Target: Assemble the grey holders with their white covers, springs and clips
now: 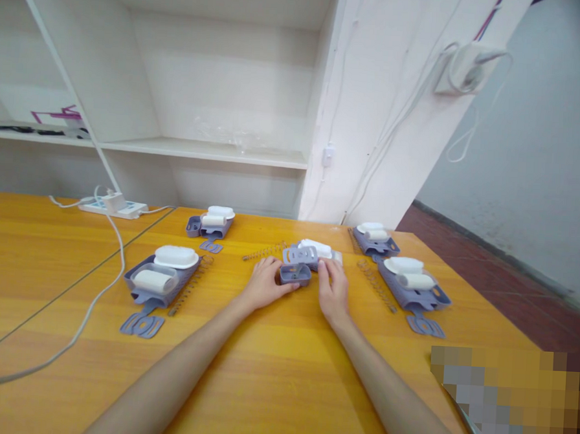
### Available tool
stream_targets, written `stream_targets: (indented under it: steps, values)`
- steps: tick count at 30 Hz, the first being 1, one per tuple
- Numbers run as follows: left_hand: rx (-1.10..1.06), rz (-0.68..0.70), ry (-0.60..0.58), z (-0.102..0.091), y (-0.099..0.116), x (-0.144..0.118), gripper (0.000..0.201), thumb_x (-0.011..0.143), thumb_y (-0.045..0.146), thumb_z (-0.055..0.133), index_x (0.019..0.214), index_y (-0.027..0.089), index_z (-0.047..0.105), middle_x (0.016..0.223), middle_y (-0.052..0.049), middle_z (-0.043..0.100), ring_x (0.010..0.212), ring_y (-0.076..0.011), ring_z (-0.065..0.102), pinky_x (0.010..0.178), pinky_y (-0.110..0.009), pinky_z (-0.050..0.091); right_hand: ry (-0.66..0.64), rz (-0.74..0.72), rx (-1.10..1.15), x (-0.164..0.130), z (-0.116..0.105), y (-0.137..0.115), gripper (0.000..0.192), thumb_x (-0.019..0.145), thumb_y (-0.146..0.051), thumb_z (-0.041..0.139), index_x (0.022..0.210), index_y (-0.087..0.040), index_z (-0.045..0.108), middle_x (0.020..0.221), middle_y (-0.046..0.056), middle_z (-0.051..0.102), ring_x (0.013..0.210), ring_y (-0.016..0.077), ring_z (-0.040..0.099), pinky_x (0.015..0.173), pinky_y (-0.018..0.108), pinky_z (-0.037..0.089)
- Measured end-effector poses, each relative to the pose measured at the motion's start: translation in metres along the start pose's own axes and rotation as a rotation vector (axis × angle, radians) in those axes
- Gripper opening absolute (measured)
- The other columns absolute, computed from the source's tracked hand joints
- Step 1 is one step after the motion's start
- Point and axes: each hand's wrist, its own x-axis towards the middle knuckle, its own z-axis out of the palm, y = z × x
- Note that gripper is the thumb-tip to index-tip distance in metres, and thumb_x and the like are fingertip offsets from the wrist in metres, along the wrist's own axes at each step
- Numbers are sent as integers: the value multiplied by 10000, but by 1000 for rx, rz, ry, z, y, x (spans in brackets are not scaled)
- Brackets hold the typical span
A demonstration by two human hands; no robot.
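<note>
both bare forearms stretch straight out over the yellow wooden bench (282, 372), converging toward a small grey-blue plastic part (295, 273) that sits near the far middle of the bench top. the left hand (266, 284) lies low with its palm down, wrist nearly flat on the wood, its fingers (286, 287) curled narrow against the left and lower edge of the part, the thumb tucked toward its front. the right hand (333, 290) comes in from the other side, also palm down, its fingers (324, 267) bent forward and touching a white piece (316, 247) and the grey-blue tray (301, 255) just behind the small part; whether they pinch it or only rest on it i cannot tell. a thin coiled spring (263, 250) lies just beyond the left hand. to the left stands a similar grey-blue set with white pieces (163, 276), and another one (212, 224) farther back. to the right two more such sets (413, 285) (376, 239) stand with a long spring (376, 285) lying between them and the right hand. a white power strip (113, 206) rests at the far left edge, its cable (106, 285) trailing across the bench toward the near left corner. behind the bench rise white shelves (206, 149).
</note>
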Motion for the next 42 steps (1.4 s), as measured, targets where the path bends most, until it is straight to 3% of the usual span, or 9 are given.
stream_targets:
  steps: [4,8,12,18,22,24,26,30,42]
  values:
    - [-104,-83,41,0,-1,3,426,692,565,633,861,176,592,884,-51,593,834,-201,549,746,-322,421,140,-25,-227,5,-6,13,298,878,-314,422,1078,-185,602,1082,112,554,1067,245,480,956,440,361]
    - [-291,-167,85,0,-3,5,398,734,549,595,849,169,579,816,-33,608,742,-171,554,682,-293,429,122,21,-384,7,-5,31,386,827,-294,473,1181,-166,559,1223,154,486,1162,293,420,986,494,330]
    - [-568,-244,151,-1,-5,8,371,743,519,600,858,169,561,822,-27,627,765,-168,582,721,-298,454,58,73,-372,6,-1,45,410,812,-274,475,1203,-176,551,1285,154,461,1210,304,402,1015,503,316]
    - [-965,-380,360,-5,-12,13,408,721,515,629,919,168,541,916,-40,629,859,-170,606,796,-307,476,50,89,-332,5,2,50,422,809,-275,469,1212,-175,546,1307,146,455,1235,292,404,1033,484,324]
    - [-1173,-468,452,-4,-20,17,436,742,551,578,974,191,495,898,-19,590,758,-142,611,696,-299,514,42,117,-336,6,2,50,424,810,-290,465,1206,-161,547,1318,160,434,1246,295,394,1036,473,324]
    - [-1154,-518,512,-3,-22,17,424,769,575,524,973,210,455,854,-3,564,694,-127,601,632,-288,517,42,129,-333,6,1,50,422,810,-295,467,1200,-155,546,1314,167,431,1252,297,384,1037,475,321]
    - [-979,-588,615,-4,-22,16,422,797,602,463,995,232,421,868,-6,553,716,-134,599,629,-287,511,48,125,-314,7,0,50,412,808,-296,474,1191,-163,546,1302,163,437,1248,295,385,1037,476,318]
    - [-549,-662,779,-9,-19,11,442,823,621,403,1060,249,384,1037,-63,549,986,-194,566,824,-337,467,36,126,-320,7,0,49,409,802,-298,483,1185,-168,538,1274,165,445,1222,296,402,1025,482,324]
    - [-526,-606,709,-8,-15,11,480,827,578,446,1126,206,388,1022,-90,600,898,-195,607,779,-313,471,17,163,-401,7,1,47,440,802,-303,472,1206,-136,527,1296,171,426,1225,291,402,1024,461,335]
